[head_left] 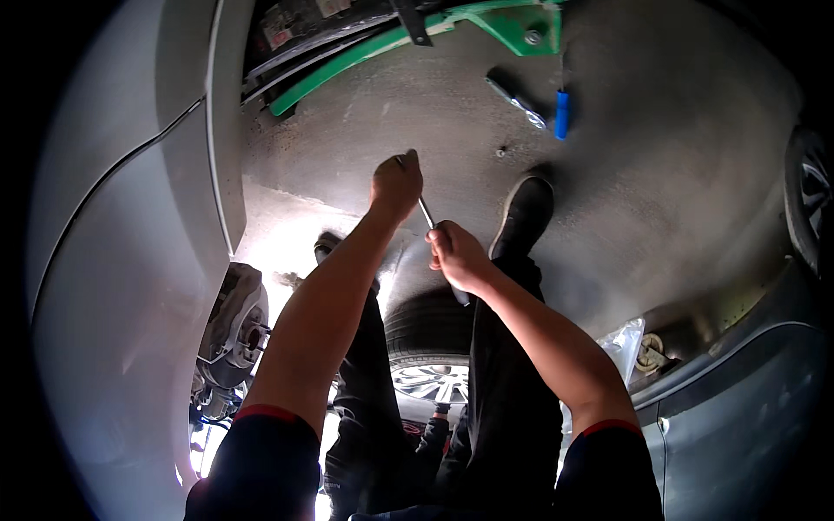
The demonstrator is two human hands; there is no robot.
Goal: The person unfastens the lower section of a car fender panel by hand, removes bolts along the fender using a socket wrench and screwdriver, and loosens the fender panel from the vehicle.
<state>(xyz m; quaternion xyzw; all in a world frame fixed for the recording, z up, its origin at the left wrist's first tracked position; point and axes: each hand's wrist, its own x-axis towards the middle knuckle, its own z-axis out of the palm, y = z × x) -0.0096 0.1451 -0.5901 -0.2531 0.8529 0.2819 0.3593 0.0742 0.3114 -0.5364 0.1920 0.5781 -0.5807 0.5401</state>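
Between my hands runs a hand tool with a thin metal shaft (426, 213) and a dark handle (461, 296); its exact kind is hidden by my fingers. My left hand (397, 185) is closed around the far end of the shaft. My right hand (456, 258) wraps the dark handle, whose butt shows below the fingers. The tool slants from upper left to lower right, above the floor. Beneath my right hand, between my legs, stands a wheel with a black tyre (426, 326).
On the left are a light car body (130, 286) and an exposed brake hub (248, 334). A green lift arm (347, 74) crosses the top. A blue-handled screwdriver (562, 115), another hand tool (519, 102) and a small nut (501, 152) lie on the floor. Another person's dark-gloved hand (442, 408) touches the wheel.
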